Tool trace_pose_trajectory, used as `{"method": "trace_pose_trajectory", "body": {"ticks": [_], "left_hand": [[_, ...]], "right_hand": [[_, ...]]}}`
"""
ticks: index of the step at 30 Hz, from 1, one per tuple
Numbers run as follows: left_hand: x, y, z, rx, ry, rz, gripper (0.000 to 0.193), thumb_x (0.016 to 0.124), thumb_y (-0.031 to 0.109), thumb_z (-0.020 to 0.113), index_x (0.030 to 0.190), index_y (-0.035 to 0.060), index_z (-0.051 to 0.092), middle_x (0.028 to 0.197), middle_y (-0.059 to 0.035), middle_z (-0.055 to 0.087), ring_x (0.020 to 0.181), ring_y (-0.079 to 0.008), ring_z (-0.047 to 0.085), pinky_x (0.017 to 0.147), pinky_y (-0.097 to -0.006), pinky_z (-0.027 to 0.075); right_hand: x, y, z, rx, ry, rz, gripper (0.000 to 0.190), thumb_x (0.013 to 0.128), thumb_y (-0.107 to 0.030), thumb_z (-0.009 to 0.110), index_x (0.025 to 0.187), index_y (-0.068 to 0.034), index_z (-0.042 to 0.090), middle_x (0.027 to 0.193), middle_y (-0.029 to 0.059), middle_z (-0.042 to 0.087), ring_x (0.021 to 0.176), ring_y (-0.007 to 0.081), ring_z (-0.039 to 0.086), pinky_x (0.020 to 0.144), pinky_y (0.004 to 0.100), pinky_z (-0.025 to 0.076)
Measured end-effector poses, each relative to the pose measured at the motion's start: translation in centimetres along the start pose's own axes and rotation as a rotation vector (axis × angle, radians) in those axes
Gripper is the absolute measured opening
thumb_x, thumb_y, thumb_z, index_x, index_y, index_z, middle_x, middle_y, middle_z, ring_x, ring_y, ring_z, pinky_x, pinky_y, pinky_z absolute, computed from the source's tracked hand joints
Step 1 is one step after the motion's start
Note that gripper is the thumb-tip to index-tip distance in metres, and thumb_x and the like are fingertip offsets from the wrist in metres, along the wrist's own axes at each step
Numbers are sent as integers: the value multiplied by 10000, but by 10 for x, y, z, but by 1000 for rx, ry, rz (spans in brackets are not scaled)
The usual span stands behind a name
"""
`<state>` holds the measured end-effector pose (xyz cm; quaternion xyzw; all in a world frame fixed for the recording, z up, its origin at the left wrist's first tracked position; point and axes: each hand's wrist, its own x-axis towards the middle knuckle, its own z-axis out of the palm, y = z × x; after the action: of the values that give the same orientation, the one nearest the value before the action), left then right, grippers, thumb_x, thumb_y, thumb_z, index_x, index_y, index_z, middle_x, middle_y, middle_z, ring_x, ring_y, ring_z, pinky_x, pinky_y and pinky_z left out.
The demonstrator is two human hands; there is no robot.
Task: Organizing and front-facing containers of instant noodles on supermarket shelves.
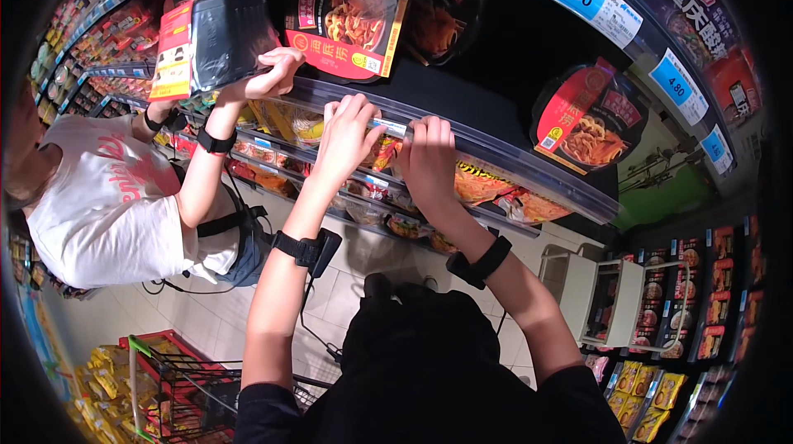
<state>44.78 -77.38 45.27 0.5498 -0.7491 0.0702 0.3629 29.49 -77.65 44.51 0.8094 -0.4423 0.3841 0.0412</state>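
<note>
Both my hands are at the clear plastic front rail (526,168) of a dark store shelf. My left hand (350,134) rests its curled fingertips on the rail's edge. Beside a small label on the rail, my right hand (430,159) has its fingers bent over the same edge. Beyond my left hand stands a black and red self-heating food box (344,23), with a similar box (443,13) deeper in the shadow. Another such box (591,115) sits tilted at the right end of the shelf.
A co-worker in a white T-shirt (118,202) at the left holds a black tray-shaped food box (229,41). Behind at lower left is a shopping cart (186,376); a beige step stool (610,301) stands at right. Packets line lower shelves (514,227).
</note>
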Motion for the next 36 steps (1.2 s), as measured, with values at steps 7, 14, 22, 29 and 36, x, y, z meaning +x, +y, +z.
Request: {"method": "trace_pose_trajectory", "body": {"ticks": [7,14,22,29,36], "left_hand": [[0,6,6,-33,-3,3,253,677,175,678,835,26,548,837,-80,486,874,-240,483,779,-368,329],[2,30,16,-46,-16,3,287,657,194,691,830,21,541,839,-82,482,861,-252,467,762,-379,312],[9,83,44,-97,-17,48,326,595,153,726,836,39,539,829,-76,480,850,-249,467,751,-361,311],[14,143,82,-106,-67,11,336,610,170,718,861,37,540,832,-84,475,851,-261,467,776,-390,316],[9,193,122,79,-31,166,383,680,311,664,931,70,503,943,-74,445,959,-222,421,817,-368,294]], "right_hand": [[-3,10,-7,84,9,-16,198,713,-47,543,895,31,533,911,148,502,894,286,483,784,376,405],[-21,46,-46,198,174,-55,203,711,22,562,909,-13,528,910,119,500,869,286,485,754,375,416],[-41,84,-99,180,215,76,142,730,61,540,860,3,547,871,112,517,834,274,494,741,345,412],[-59,111,-132,149,315,138,142,726,77,528,842,2,561,856,100,529,824,247,498,748,331,408],[-76,135,-159,144,345,194,146,721,85,526,839,7,563,851,103,537,836,246,508,754,325,415]]}}
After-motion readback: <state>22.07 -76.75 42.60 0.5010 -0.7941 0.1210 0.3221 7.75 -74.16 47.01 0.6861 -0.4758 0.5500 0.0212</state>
